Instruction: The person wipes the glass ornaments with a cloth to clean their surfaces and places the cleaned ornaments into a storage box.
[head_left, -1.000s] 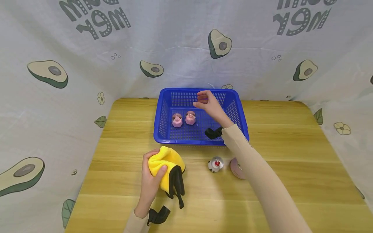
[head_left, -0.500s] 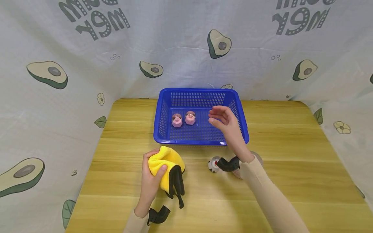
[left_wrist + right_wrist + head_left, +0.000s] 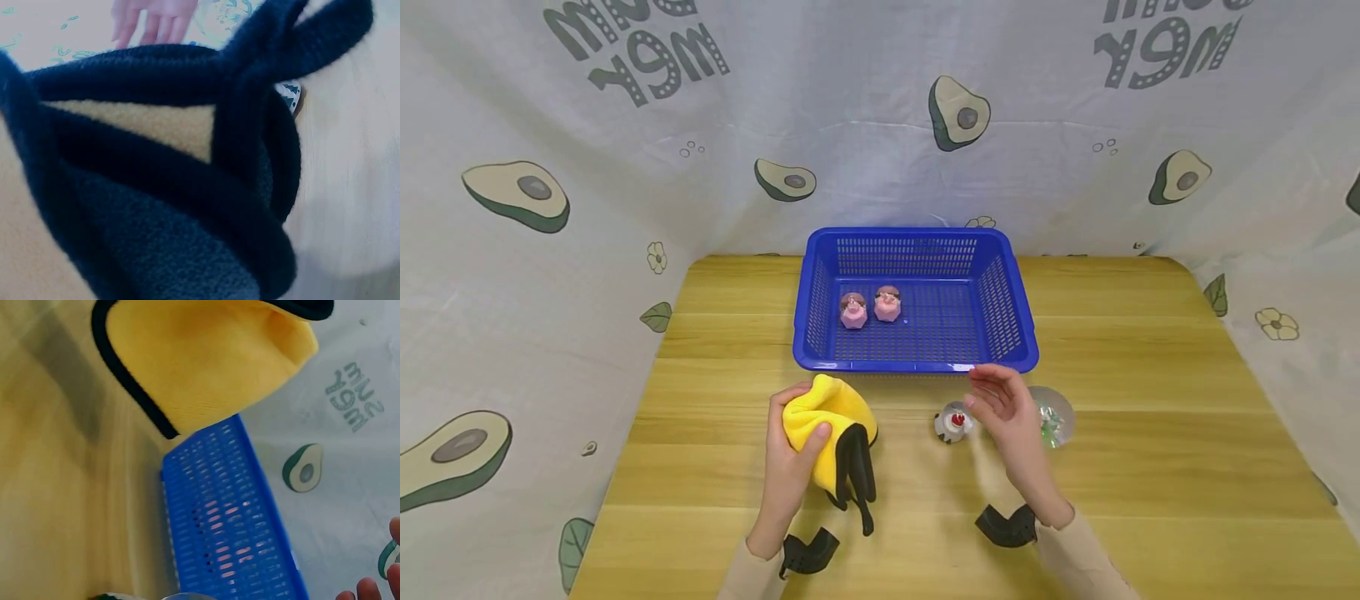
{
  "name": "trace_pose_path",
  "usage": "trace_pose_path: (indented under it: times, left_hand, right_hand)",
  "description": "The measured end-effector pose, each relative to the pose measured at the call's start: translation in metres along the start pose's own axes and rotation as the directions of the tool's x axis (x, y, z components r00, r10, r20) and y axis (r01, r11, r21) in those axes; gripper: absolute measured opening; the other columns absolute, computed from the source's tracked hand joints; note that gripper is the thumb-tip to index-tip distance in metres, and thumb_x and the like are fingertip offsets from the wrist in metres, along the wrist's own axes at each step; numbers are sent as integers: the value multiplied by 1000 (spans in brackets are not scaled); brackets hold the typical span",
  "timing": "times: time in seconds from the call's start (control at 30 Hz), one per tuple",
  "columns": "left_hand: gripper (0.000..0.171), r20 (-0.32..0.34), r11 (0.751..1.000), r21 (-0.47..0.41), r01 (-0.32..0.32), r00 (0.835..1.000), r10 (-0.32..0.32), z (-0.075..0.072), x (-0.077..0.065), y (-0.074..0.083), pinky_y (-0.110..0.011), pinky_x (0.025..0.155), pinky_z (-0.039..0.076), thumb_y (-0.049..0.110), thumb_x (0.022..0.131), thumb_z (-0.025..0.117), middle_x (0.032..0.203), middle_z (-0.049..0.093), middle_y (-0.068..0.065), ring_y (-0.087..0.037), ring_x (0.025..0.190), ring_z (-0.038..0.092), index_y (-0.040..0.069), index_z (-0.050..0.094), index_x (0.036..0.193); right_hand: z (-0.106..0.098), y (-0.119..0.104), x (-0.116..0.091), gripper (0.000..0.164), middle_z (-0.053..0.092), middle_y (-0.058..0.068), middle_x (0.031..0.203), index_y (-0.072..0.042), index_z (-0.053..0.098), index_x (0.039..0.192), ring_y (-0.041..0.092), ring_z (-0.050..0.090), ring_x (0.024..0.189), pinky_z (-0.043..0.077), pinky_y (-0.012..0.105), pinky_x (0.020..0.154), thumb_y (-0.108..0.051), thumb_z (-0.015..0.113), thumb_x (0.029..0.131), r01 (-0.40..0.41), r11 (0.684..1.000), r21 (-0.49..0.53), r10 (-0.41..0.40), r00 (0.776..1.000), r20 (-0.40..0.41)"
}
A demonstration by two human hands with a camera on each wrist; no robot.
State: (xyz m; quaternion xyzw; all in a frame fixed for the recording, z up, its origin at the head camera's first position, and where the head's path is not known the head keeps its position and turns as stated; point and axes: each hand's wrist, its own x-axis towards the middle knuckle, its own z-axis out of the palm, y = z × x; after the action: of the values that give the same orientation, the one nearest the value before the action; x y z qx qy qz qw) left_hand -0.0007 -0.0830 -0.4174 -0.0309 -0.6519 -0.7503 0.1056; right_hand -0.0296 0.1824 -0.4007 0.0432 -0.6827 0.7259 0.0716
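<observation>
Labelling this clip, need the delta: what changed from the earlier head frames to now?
The right hand moved from over the basket back toward the person, and is now near the small glass ornament. Nothing visibly taken hold of or let go. Unchanged: left hand grips the yellow cloth; two pink ornaments sit in the basket.

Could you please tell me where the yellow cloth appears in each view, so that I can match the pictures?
Head: the yellow cloth is below centre, slightly left, gripped by the left hand.
Left wrist: it fills most of the left and lower area, with broad black edging.
Right wrist: it is at top centre.
Shared landmark: the wooden table.
</observation>
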Motion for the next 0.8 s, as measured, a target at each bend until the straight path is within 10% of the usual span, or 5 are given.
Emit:
trace_pose_path:
  times: [0.37,0.8]
  left_hand:
    - [46,-3,1000,15,23,1000,-23,1,-2,0,-25,86,49,-2,84,60,124,48,-12,-24,105,53,-5,39,125]
    - [47,-8,1000,6,26,1000,-26,0,-2,-2,-25,84,49,-2,84,59,124,48,-12,-23,105,53,-5,38,126]
  right_hand:
    - [3,39,-33,52,44,20,131,12,41,128,27,40,126,30,20,105,12,65,82,-90,977,-192,79,995,-66]
    - [10,81,-41,66,44,31,132,14,38,133,45,41,125,30,47,106,8,73,77,-184,916,-357,128,976,-176]
